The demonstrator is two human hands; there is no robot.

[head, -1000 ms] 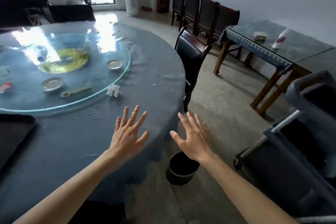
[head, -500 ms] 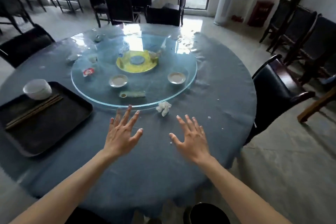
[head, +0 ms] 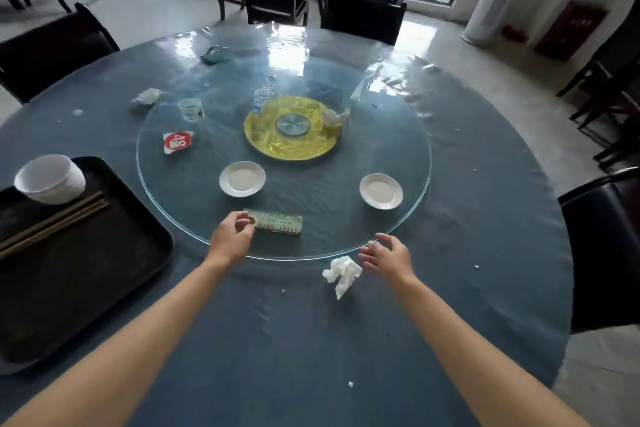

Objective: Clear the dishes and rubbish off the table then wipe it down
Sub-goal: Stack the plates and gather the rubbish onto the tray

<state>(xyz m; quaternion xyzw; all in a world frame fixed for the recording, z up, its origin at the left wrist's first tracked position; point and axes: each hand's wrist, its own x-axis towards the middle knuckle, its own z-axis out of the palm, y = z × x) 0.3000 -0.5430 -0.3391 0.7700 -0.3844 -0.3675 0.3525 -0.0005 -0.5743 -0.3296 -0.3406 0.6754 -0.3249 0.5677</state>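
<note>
Head view: left hand (head: 231, 240) pinches the flat green paper packet (head: 276, 221) on the round glass turntable (head: 408, 163); right hand (head: 387, 257), fingers relaxed and holding nothing, hovers beside the crumpled white tissue (head: 342, 274) just off the turntable's near edge.

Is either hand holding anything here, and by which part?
Left hand pinches the green packet at its left end; right hand holds nothing.

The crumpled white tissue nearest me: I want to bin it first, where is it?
In the head view the crumpled white tissue lies on the blue tablecloth, just outside the glass turntable's near edge, beside the right hand.
</note>
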